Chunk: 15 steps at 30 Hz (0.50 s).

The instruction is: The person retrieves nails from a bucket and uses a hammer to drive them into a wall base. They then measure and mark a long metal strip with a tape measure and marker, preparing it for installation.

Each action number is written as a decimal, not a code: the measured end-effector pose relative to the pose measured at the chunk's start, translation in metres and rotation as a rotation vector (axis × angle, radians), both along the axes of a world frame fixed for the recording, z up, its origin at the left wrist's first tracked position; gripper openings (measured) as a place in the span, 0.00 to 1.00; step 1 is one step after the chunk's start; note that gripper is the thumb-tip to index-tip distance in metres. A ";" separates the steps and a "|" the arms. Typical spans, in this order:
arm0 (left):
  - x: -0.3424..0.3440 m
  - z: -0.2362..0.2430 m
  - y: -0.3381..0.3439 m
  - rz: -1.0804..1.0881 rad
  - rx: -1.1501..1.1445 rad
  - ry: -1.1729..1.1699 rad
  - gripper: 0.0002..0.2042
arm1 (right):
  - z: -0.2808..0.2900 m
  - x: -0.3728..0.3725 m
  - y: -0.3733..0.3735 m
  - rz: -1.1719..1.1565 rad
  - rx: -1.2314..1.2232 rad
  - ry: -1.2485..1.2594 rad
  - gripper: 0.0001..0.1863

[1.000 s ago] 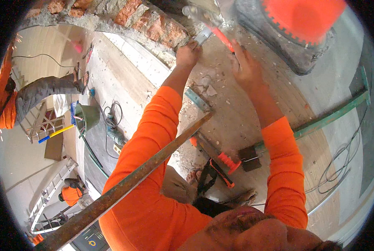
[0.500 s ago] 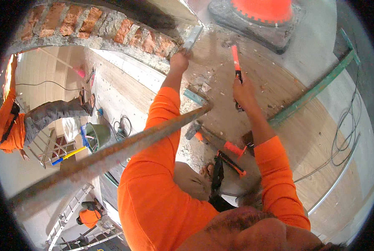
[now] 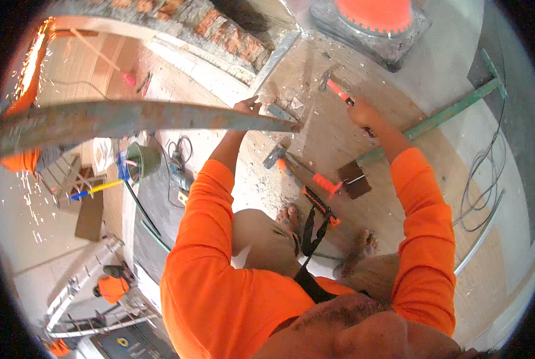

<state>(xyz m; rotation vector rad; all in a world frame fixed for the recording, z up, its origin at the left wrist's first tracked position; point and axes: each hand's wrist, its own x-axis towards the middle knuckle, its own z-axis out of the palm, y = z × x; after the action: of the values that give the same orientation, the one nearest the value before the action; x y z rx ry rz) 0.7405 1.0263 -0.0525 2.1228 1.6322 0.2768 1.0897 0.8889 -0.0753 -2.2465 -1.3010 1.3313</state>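
My right hand (image 3: 364,113) grips a hammer (image 3: 339,91) by its orange and black handle, the head pointing away over the dusty floor. At the foot of the broken brick edge, my left hand (image 3: 247,106) is closed at the near end of a grey metal strip (image 3: 277,58); its fingers are partly hidden. A long rusty metal bar (image 3: 159,116) crosses in front of my left wrist. A short metal piece (image 3: 282,113) lies beside that hand. Nearer my feet is a second hammer (image 3: 274,157) with a heavy grey head, among orange-handled tools.
An orange cone (image 3: 378,15) on a black base stands at the far right. A green metal bar (image 3: 453,110) and loose cable (image 3: 483,191) lie to the right. At left are a bucket (image 3: 144,160), a drill (image 3: 180,173), a ladder (image 3: 70,293) and co-workers, with sparks flying near one.
My left hand has come nearer to me along the strip. The hammer in my right hand has shifted right and nearer. The rusty bar has swung across my view, and sparks now spread at left.
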 end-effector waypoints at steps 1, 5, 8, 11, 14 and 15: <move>-0.013 -0.003 -0.007 -0.092 0.093 0.025 0.18 | 0.008 0.005 -0.001 0.009 -0.011 0.025 0.22; -0.056 -0.027 -0.027 -0.310 0.392 0.196 0.17 | -0.019 -0.002 -0.001 0.088 0.036 -0.100 0.22; -0.011 0.037 -0.080 -0.213 -0.163 0.406 0.18 | -0.022 -0.009 -0.004 -0.021 -0.008 -0.013 0.20; -0.025 0.035 -0.103 -0.453 -0.166 0.662 0.20 | -0.037 -0.025 0.007 -0.063 0.133 -0.123 0.18; -0.017 0.050 -0.117 -0.457 -0.194 0.646 0.20 | -0.047 -0.044 0.015 -0.093 0.185 -0.153 0.17; -0.015 0.051 -0.115 -0.449 -0.185 0.618 0.21 | -0.058 -0.043 0.020 -0.092 0.142 -0.089 0.17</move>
<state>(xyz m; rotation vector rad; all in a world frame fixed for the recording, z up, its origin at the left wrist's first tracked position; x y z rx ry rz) 0.7253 0.9111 -0.0011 2.4836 1.3264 -0.7041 1.0472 0.9088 -0.1330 -2.2610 -1.2616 1.0835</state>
